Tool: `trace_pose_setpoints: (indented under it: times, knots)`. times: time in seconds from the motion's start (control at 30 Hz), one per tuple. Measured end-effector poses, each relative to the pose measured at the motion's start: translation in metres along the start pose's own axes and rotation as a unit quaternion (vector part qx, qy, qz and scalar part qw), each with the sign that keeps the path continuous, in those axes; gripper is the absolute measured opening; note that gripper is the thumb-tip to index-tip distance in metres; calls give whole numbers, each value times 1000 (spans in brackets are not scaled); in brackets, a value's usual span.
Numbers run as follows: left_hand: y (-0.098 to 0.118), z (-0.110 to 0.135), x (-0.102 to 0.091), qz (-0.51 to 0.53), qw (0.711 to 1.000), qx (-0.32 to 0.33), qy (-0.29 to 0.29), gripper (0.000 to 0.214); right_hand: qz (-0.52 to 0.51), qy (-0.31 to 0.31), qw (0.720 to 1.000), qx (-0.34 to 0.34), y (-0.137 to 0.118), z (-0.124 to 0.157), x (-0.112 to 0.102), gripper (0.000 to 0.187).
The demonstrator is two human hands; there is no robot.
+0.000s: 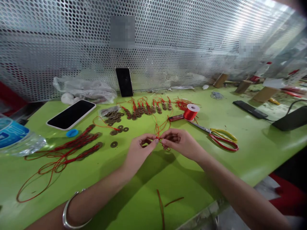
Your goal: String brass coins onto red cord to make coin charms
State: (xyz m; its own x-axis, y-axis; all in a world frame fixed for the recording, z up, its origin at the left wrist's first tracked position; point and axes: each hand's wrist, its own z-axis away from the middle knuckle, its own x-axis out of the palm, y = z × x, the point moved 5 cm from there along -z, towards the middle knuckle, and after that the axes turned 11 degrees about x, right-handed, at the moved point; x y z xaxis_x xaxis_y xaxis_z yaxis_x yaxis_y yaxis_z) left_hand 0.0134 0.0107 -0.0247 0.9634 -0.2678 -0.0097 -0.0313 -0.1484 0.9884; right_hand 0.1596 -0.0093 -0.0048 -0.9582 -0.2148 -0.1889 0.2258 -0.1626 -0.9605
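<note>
Both of my hands meet over the middle of the green table. Thumb and fingers of my left hand (141,147) pinch a thin red cord (157,127). My right hand (178,142) pinches the same cord just beside it, the fingertips almost touching. A loop of the cord runs up and away from the fingers across the table. Left of my hands lie loose round coins with holes (114,144). Several strung coin stacks (144,110) with red cord stand in a row beyond. The exact knot between my fingertips is too small to make out.
A red cord spool (191,111), a lighter (176,118) and scissors (213,134) lie at right. Finished coin strings (81,145), a flat phone (71,115), a blue cap (72,133) and a bottle (19,137) are at left. Cord scraps (161,207) lie near the front edge.
</note>
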Motion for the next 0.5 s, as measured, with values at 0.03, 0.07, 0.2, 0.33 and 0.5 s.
trace_pose_setpoints:
  times: [0.03,0.07,0.2,0.33,0.5]
  knots:
    - [0,0,1,4,1000,-3,-2,18,2,3,1000,-2,0,0,0,23]
    - [1,0,1,8,1000,-5,-2,19,4,5,1000,-4,0,0,-1,22]
    - [3,0,2,7,1000,-7,-5,18,-1,3,1000,-7,0,-1,1,20]
    - [3,0,2,-9,1000,9,-9,15,-17,-7,1000,-1,2,-1,2,22]
    - [5,0,5,-32,999,23,-31,15,-6,16,1000,-25,0,-3,0,20]
